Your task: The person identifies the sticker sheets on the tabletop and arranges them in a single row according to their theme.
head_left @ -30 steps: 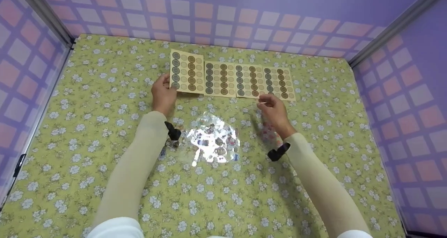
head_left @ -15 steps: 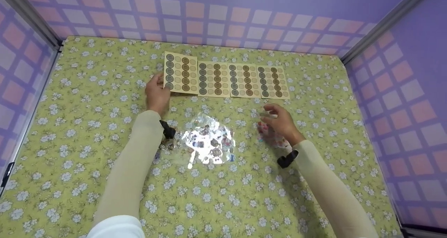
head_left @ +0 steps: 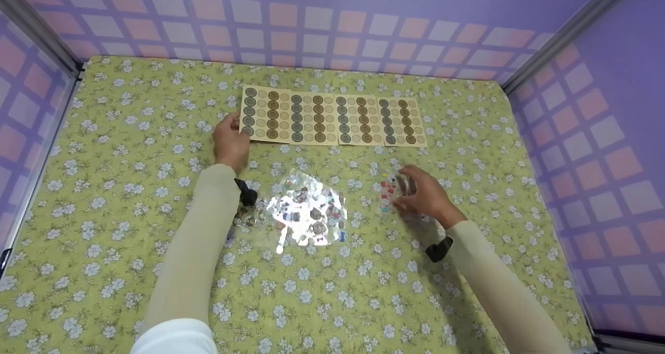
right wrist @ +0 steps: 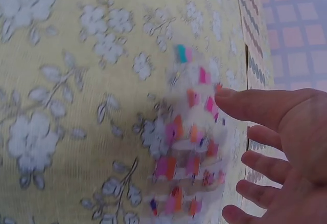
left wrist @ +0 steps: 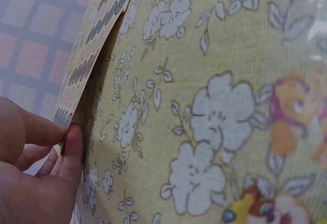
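Observation:
My left hand point(head_left: 231, 142) pinches the lower left corner of a cream sticker sheet point(head_left: 266, 114) between thumb and finger. Rows of dark, brown and pale round stickers cover this sheet. In the left wrist view the pinched sheet point(left wrist: 87, 70) tilts up, its near edge off the cloth. Three similar sheets point(head_left: 315, 119) continue the row to the right. My right hand point(head_left: 427, 194), fingers spread and curved, hovers around a small clear sheet point(head_left: 387, 193). Pink and orange bits mark that clear sheet point(right wrist: 189, 147) in the right wrist view, where the thumb overlaps its edge.
A shiny clear sheet of colourful stickers point(head_left: 311, 213) lies mid-table under strong glare. More small stickers point(head_left: 245, 220) show beside the left wrist. Floral cloth point(head_left: 332, 302) covers the table. Purple checked panels point(head_left: 332, 26) wall the back and both sides.
The left sheet has come down level with its neighbours, still in the left hand. My right hand has drawn away from the cream sheets, toward me and right, to the small clear sheet.

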Available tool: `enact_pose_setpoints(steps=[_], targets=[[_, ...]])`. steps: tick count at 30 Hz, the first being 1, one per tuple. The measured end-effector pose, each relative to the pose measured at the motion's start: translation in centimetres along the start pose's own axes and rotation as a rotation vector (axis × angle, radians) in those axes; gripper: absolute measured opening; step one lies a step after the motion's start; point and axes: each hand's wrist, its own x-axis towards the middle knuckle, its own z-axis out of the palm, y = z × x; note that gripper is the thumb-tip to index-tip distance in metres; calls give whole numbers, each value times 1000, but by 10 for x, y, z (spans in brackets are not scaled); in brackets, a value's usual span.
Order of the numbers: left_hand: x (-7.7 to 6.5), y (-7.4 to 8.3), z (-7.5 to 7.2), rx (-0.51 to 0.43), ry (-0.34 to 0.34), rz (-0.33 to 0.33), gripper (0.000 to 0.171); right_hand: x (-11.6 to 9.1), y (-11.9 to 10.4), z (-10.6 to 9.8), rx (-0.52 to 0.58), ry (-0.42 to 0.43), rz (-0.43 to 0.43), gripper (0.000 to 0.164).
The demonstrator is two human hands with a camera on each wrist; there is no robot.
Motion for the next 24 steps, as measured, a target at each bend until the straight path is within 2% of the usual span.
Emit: enact_pose_setpoints(steps=[3,9,17,24], targets=[[-1,0,-1,22,1,13,44,-3,7,-1,-21,-32,8,72],[-4,2,0,126,21,61,43,-7,18,-1,-39,-96,34,85],[-8,8,1,168,25,54,44,-7,20,1,-2,-100,75,90],[-11,10,1,191,44,45,36,-8,20,2,2,-94,66,90]])
